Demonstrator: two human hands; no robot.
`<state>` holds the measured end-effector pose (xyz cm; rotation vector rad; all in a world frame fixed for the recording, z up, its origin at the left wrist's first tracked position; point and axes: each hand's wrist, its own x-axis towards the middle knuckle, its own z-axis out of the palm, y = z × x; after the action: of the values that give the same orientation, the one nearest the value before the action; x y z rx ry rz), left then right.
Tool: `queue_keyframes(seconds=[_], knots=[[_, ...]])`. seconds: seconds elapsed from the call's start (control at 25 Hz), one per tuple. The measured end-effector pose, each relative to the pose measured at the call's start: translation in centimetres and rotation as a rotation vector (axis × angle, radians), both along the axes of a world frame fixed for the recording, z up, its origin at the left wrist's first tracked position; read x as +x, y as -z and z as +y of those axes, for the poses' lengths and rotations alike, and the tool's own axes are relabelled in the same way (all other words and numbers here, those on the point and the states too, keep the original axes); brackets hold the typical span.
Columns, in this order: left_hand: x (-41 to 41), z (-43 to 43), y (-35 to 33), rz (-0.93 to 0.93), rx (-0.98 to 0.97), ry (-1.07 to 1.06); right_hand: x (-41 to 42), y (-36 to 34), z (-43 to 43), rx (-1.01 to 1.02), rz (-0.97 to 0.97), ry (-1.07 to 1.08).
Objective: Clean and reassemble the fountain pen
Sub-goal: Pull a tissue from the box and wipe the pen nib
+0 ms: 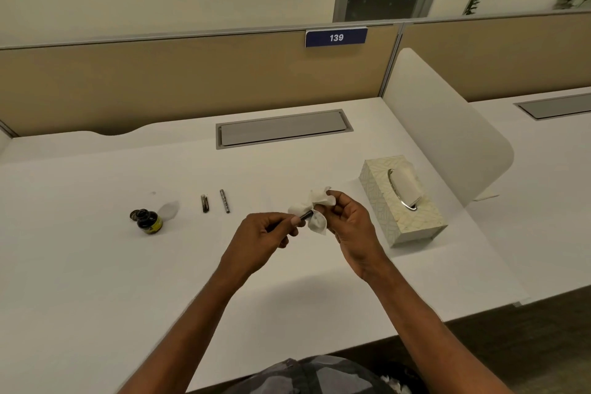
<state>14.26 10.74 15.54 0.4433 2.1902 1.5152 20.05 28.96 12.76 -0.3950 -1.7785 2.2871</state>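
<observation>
Above the middle of the white desk (96, 265), my left hand (268, 233) pinches a dark pen section (306, 215) between thumb and fingers. Its front end is wrapped in a crumpled white tissue (315, 209), which my right hand (348, 217) grips. The nib is hidden inside the tissue. Two loose pen parts lie on the desk to the left: a dark cap with a clip (205, 203) and a patterned silver barrel (224, 200). Further left stands an open ink bottle (149, 221) with its lid (137, 214) beside it.
A patterned tissue box (404, 201) stands at the right, close to my right hand. A white divider panel (447, 137) rises behind it. A grey cable hatch (283, 129) is set in the desk's far side. The desk's front edge runs diagonally at lower right.
</observation>
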Motion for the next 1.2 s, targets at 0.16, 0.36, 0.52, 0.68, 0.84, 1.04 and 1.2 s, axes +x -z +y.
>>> queue_keyframes(seconds=[0.16, 0.36, 0.52, 0.68, 0.84, 1.04, 1.2], knots=[[0.4, -0.9, -0.1, -0.217, 0.172, -0.042, -0.4, -0.1, -0.2, -0.126, 0.01, 0.017], [0.2, -1.9, -0.3, -0.155, 0.198, -0.124, -0.2, -0.3, 0.3, -0.109, -0.006, -0.012], [0.4, -1.6, -0.8, -0.124, 0.197, -0.174, -0.2, -1.2, -0.4, -0.08, 0.019, -0.082], [0.4, -1.6, -1.2, -0.063, 0.165, -0.195, -0.2, -1.8, -0.7, -0.043, 0.088, -0.151], [0.5, -1.7, -2.1, -0.014, 0.101, -0.108, -0.1, -1.8, -0.5, -0.011, 0.122, -0.19], [0.1, -2.2, -2.6, -0.197, 0.079, 0.069, 0.2, -2.4, -0.4, 0.038, 0.153, -0.154], [0.5, -1.9, -2.7, 0.072, 0.057, -0.037, 0.2, -3.0, -0.3, -0.019, 0.127, -0.183]])
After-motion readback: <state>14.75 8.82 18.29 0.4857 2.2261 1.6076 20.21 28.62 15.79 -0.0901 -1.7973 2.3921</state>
